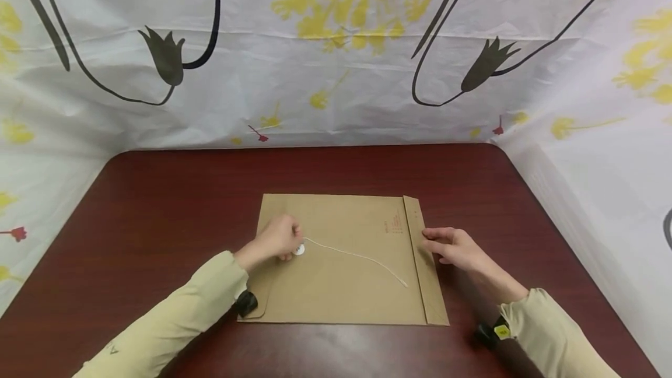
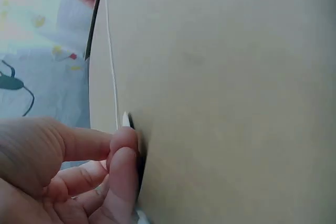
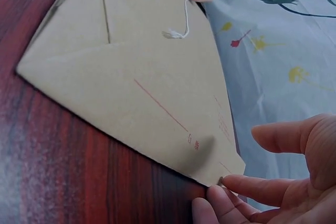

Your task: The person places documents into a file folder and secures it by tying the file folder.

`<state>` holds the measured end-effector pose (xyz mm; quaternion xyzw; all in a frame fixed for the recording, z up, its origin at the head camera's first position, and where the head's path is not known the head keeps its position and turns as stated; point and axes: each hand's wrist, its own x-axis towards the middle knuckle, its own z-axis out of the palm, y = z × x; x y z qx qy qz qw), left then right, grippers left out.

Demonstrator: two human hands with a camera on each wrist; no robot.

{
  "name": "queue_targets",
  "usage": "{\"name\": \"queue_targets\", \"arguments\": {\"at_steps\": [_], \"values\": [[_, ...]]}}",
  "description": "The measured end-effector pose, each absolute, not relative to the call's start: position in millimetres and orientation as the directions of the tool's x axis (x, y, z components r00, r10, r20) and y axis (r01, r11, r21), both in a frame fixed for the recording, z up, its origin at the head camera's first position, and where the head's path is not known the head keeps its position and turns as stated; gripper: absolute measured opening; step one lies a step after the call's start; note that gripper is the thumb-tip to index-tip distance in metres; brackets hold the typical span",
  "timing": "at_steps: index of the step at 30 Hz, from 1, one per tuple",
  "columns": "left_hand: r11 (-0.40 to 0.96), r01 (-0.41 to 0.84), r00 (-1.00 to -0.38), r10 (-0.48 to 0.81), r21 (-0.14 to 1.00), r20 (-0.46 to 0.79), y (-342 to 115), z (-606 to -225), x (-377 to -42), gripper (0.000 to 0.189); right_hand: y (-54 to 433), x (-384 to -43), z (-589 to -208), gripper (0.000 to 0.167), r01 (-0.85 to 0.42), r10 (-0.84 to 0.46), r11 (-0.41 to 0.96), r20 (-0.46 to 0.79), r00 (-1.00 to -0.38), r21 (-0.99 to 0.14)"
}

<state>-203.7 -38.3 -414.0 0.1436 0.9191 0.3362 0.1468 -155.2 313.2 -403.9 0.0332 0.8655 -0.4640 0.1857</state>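
Note:
A brown kraft paper envelope (image 1: 341,299) lies on the table with its narrow folded flap at the right. Near its left side is a round white button (image 1: 299,249), partly covered by my left hand (image 1: 278,235). Thumb and fingertips of that hand pinch the white string (image 2: 112,61) beside the button in the left wrist view. The string trails right across the envelope to a frayed end. At the envelope's right edge, my right hand (image 1: 462,249) touches the paper with its fingertips. Its thumb stands apart from the fingers in the right wrist view.
The dark red-brown table (image 1: 173,191) has rounded far corners. A white cloth (image 1: 336,92) with yellow flowers and dark tulip shapes hangs behind it and along the sides. Small red print (image 1: 394,224) shows near the envelope's right end.

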Motion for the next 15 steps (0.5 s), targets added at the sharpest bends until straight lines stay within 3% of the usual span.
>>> {"name": "queue_targets", "arguments": {"at_steps": [4, 8, 15], "values": [[0.743, 0.267, -0.911, 0.403, 0.614, -0.091, -34, -417, -204, 0.026, 312, -157, -405, 0.052, 0.220, -0.130, 0.558, -0.346, -0.929, -0.800], [0.772, 0.422, -0.888, 0.457, 0.475, 0.046, -28, -419, -201, 0.032, 313, -157, -405, 0.051, 0.218, -0.120, 0.558, -0.338, -0.933, -0.800], [0.821, 0.509, -0.861, 0.492, 0.259, 0.133, -11, -419, -192, 0.036, 315, -154, -404, 0.051, 0.220, -0.112, 0.559, -0.335, -0.936, -0.800]]}}
